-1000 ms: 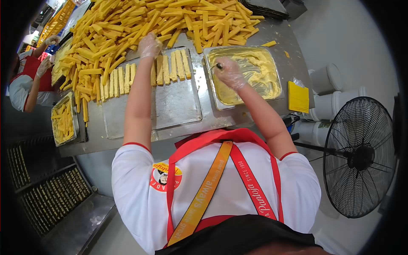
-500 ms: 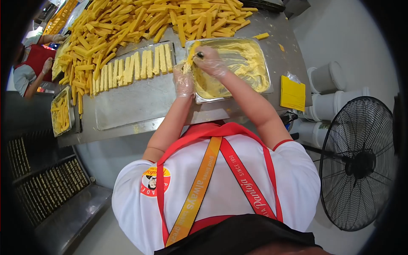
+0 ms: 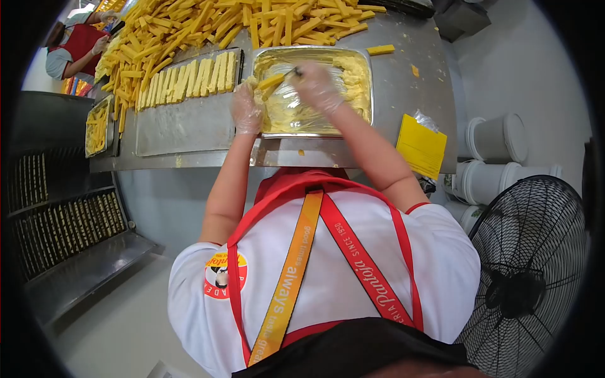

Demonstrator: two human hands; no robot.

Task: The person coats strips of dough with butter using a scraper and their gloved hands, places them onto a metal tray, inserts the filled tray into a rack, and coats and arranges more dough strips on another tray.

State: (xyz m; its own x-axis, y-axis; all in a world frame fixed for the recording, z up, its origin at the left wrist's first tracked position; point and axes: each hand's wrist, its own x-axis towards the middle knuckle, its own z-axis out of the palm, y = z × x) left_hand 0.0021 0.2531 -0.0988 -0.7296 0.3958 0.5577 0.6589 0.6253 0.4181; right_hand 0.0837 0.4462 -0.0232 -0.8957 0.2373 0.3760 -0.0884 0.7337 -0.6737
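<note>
My left hand (image 3: 247, 108), in a clear plastic glove, is closed on a yellow cake stick (image 3: 271, 81) smeared with pale cream, above the left rim of a metal tray (image 3: 370, 112). Yellow cream (image 3: 354, 70) is spread over the inside of that tray. My right hand (image 3: 317, 90), gloved too and blurred, grips a dark-handled spreader (image 3: 295, 73) close to the stick; its blade is hard to make out. To the left, a flat baking sheet (image 3: 183, 132) carries a row of cream-coated sticks (image 3: 189, 80).
A big heap of plain cake sticks (image 3: 189, 28) covers the back of the steel table (image 3: 416, 82). A yellow cloth (image 3: 421, 146) lies at the right edge. White buckets (image 3: 498, 138) and a black fan (image 3: 517, 290) stand right. Another person (image 3: 79, 47) works far left.
The view has shifted, so the tray sits farther left. My right hand has moved a little away from my left, and the stick now lies more level between them.
</note>
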